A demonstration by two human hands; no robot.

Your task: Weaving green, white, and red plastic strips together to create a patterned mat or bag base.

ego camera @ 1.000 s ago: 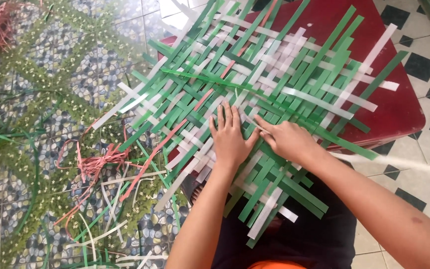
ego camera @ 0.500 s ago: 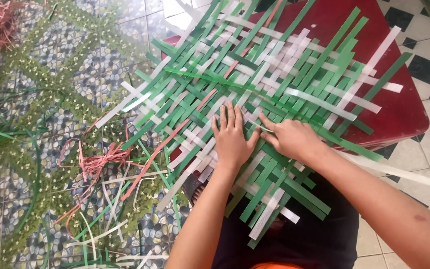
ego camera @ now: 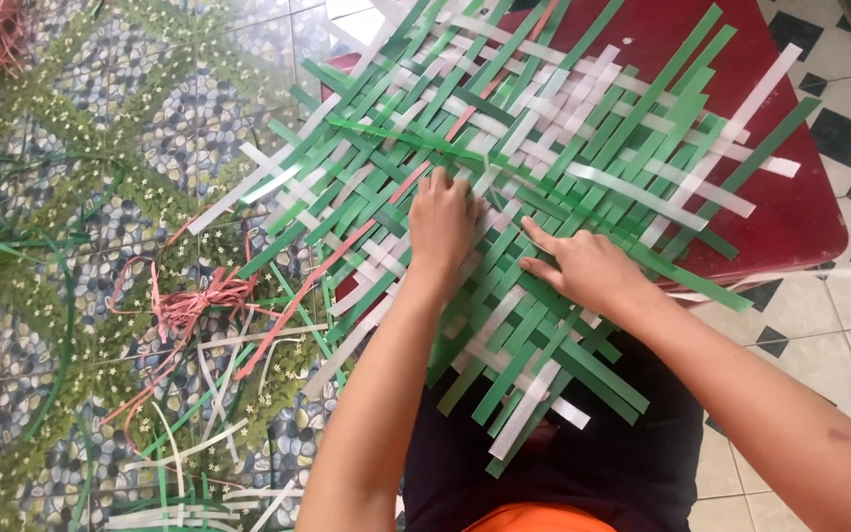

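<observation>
Two bare hands rest on a flat woven mat of green and white plastic strips [ego camera: 544,187]. Left hand [ego camera: 442,222], fingers curled downward, presses its fingertips into the weave near the mat's centre; it grips nothing that can be seen. Right hand [ego camera: 583,266], just beside it, lies palm down with the index finger extended along a green strip, pinning the crossing rather than grasping it. The mat lies spread over a dark red low counter [ego camera: 790,212], its loose strip ends overhanging the near edge above the person's dark-clothed lap [ego camera: 593,463]. A few salmon-pink strips [ego camera: 297,300] run diagonally through the weave's left side.

Handling, as judged: the strips appear thin, light, springy and smooth, so unsecured crossings would likely slide apart; a flat press at the woven centre holds best, and single strips are best pinched near their free ends.

Beyond the mat, a tangle of pink strip offcuts [ego camera: 189,300] and scattered green and white loose strips [ego camera: 199,443] lie on the pebble-patterned floor [ego camera: 81,118].
</observation>
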